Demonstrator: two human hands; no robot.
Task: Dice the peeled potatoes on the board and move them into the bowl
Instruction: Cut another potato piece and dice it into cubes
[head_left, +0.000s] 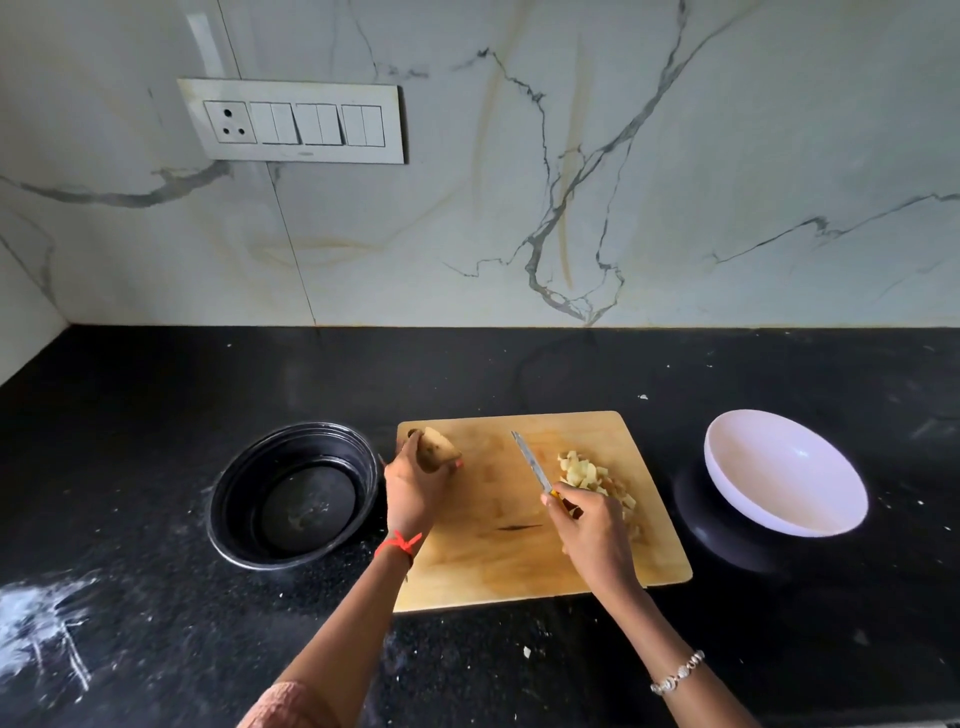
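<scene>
Left hand (413, 491) fingers curl round potato (435, 448) over board (498, 540); right hand (592, 535) grips knife (531, 461), blade beside diced pile (589, 475); white bowl (784, 473) right, apparently empty.

The single view comes from a wide-angle camera worn on the head, positioned above the near edge of the black speckled stone tabletop (467, 374) and pitched forward and down. It faces the white grey-veined marble wall (519, 208), which fills the upper part. The rectangular pale wooden cutting board (493, 551) lies low centre, within arm's reach; the left forearm (353, 623) and right forearm (649, 634) enter from the bottom edge.
</scene>
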